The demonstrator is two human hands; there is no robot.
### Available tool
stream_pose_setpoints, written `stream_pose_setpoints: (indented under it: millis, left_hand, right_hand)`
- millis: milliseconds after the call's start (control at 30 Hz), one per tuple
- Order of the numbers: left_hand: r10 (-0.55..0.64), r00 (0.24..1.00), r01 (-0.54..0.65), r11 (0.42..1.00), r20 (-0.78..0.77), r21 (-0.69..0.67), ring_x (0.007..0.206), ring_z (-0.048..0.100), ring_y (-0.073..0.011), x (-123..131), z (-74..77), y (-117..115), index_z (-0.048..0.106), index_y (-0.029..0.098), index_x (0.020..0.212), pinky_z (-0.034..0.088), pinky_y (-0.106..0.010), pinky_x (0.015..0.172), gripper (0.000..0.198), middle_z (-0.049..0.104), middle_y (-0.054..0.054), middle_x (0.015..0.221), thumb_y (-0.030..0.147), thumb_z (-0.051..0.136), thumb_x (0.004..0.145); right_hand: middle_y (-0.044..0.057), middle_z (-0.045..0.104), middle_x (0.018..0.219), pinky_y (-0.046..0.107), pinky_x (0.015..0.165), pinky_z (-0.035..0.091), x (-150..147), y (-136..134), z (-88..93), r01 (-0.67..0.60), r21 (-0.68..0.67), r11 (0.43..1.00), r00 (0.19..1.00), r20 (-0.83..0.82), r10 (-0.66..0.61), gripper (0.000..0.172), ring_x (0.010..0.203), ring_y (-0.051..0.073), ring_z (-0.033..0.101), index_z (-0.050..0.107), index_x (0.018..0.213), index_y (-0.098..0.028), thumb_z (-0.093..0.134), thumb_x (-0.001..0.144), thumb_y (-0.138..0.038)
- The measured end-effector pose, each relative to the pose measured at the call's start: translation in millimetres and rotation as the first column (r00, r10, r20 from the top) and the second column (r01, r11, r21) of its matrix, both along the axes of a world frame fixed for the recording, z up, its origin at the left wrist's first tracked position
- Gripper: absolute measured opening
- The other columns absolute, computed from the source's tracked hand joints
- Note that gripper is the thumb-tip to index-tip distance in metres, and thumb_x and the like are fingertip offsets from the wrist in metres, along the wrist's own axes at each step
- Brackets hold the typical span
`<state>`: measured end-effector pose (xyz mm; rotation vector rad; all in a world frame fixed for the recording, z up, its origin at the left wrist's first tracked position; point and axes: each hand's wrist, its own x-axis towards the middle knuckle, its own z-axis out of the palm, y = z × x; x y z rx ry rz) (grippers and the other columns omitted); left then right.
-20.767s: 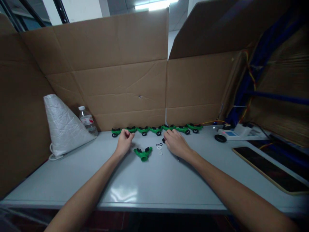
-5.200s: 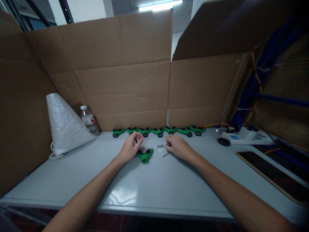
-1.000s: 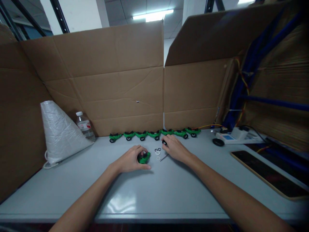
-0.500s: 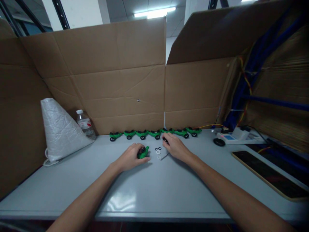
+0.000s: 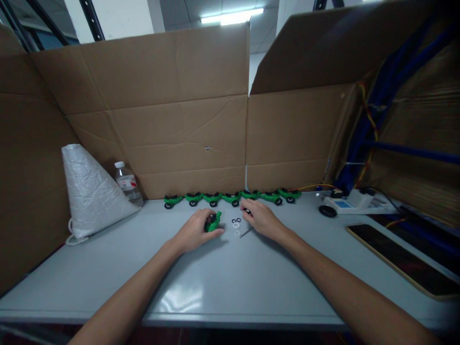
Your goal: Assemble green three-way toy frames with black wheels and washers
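Note:
My left hand (image 5: 197, 231) is closed around a small green toy scooter (image 5: 214, 221) with dark parts, lifted over the table; fingers cover much of it. To the right, my right hand (image 5: 259, 216) pinches a small black part (image 5: 247, 211), mostly hidden by the fingertips. A thin metal rod (image 5: 246, 232) lies on the table just below that hand. Between my hands are small black rings (image 5: 236, 220) and white rings (image 5: 236, 225). Behind them, several green toy scooters (image 5: 212, 199) with black wheels stand in a row along the cardboard wall.
Cardboard panels (image 5: 172, 129) enclose the grey table (image 5: 230, 287). At the left stand a silvery padded bag (image 5: 93, 196) and a water bottle (image 5: 128, 184). On the right are a power strip (image 5: 359, 205), a round black object (image 5: 327, 211) and a phone (image 5: 402, 258).
The toy scooter in my left hand has turned and risen slightly. My right hand has shifted a little, and its black part shows less. The row of scooters looks unchanged.

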<state>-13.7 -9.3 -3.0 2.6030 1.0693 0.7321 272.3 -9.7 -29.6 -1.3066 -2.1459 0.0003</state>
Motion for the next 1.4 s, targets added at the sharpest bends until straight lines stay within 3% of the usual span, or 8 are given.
stream_pose_setpoints:
  millis: [333, 567, 867, 1033, 1233, 1400]
  left_hand:
    - [0.032, 0.997, -0.032, 0.999, 0.071, -0.001, 0.095, 0.061, -0.0269, 2.7, 3.6, -2.5, 0.061, 0.020, 0.122, 0.049, -0.040, 0.086, 0.052, 0.067, -0.010, 0.107, 0.062, 0.069, 0.091]
    - [0.086, 0.990, -0.088, 0.996, 0.114, 0.014, 0.097, 0.062, -0.0262, 0.2, -2.2, 3.0, 0.059, 0.022, 0.126, 0.050, -0.039, 0.087, 0.053, 0.067, -0.009, 0.112, 0.061, 0.068, 0.092]
    - [0.118, 0.985, -0.123, 0.992, 0.127, 0.029, 0.095, 0.062, -0.0258, 0.0, -2.0, 3.7, 0.058, 0.022, 0.125, 0.049, -0.038, 0.086, 0.052, 0.067, -0.007, 0.107, 0.061, 0.067, 0.092]
    - [0.129, 0.983, -0.131, 0.991, 0.133, 0.007, 0.094, 0.062, -0.0249, 0.4, -2.2, 3.7, 0.058, 0.022, 0.126, 0.048, -0.037, 0.085, 0.053, 0.067, -0.007, 0.108, 0.062, 0.068, 0.092]
    - [0.177, 0.959, -0.150, 0.980, 0.224, -0.131, 0.092, 0.062, -0.0234, 3.7, -1.6, 6.5, 0.061, 0.020, 0.120, 0.046, -0.034, 0.082, 0.053, 0.069, -0.005, 0.103, 0.063, 0.067, 0.091]
    - [0.250, 0.885, -0.102, 0.927, 0.392, -0.361, 0.077, 0.061, -0.0203, 7.0, 4.5, 7.2, 0.061, 0.018, 0.107, 0.044, -0.030, 0.072, 0.051, 0.067, -0.002, 0.083, 0.067, 0.064, 0.092]
  right_hand:
    - [0.006, 0.065, 0.102, 0.032, 0.089, 0.043, -0.3, 3.3, -2.3, -0.010, 0.013, 1.000, 0.999, -0.042, 0.011, 0.014, 0.096, 0.022, 0.059, 0.062, 0.103, -0.021, 0.048, 0.105, -0.020]
    - [0.008, 0.066, 0.108, 0.033, 0.092, 0.045, -2.4, 4.1, -3.4, 0.001, 0.035, 0.999, 0.994, -0.111, 0.003, 0.022, 0.099, 0.021, 0.062, 0.064, 0.117, -0.019, 0.053, 0.099, -0.015]
    - [0.009, 0.067, 0.107, 0.033, 0.090, 0.045, 0.2, 5.8, -4.7, 0.031, -0.001, 1.000, 0.995, -0.095, -0.031, 0.015, 0.100, 0.023, 0.063, 0.060, 0.115, -0.020, 0.050, 0.103, -0.020]
    - [0.006, 0.065, 0.101, 0.030, 0.082, 0.041, 0.0, 3.3, -3.0, 0.032, -0.015, 0.999, 0.995, -0.097, -0.034, 0.013, 0.091, 0.021, 0.060, 0.059, 0.105, -0.021, 0.052, 0.098, -0.013]
    - [0.003, 0.063, 0.094, 0.028, 0.079, 0.037, 1.0, 4.9, -2.5, -0.015, -0.009, 1.000, 0.996, -0.088, 0.014, 0.011, 0.088, 0.020, 0.058, 0.058, 0.097, -0.021, 0.052, 0.096, -0.012]
    - [0.003, 0.063, 0.093, 0.026, 0.078, 0.036, 1.7, 3.7, -1.4, -0.030, -0.033, 0.999, 0.998, -0.059, 0.028, 0.012, 0.086, 0.019, 0.057, 0.057, 0.095, -0.021, 0.053, 0.097, -0.011]
